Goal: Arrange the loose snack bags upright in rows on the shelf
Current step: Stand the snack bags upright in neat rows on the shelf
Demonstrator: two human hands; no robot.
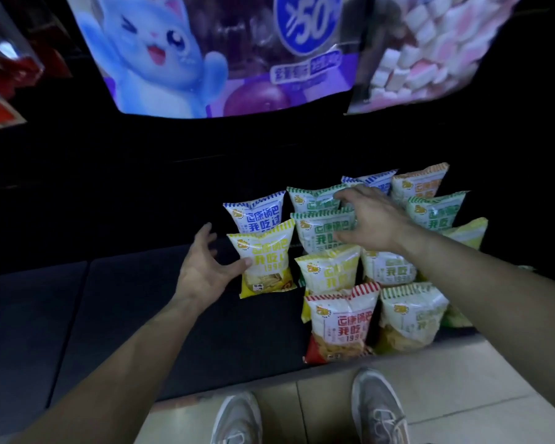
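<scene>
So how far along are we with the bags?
Mostly done, it seems. Behind the red bag and the front green bag, columns stand upright several deep. In hand: the left hand touches the yellow bag with its thumb; the right hand reaches over the middle green bags. To do: the yellow column is only two deep, blue bag behind. No loose bags show in view.

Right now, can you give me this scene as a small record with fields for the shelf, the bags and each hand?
shelf: dark, snack bags upright in rows on its right part
front row: red bag beside front green bag
left hand: open, thumb touches leftmost yellow bag
right hand: open, fingers spread over middle green bags; contact unclear
</scene>
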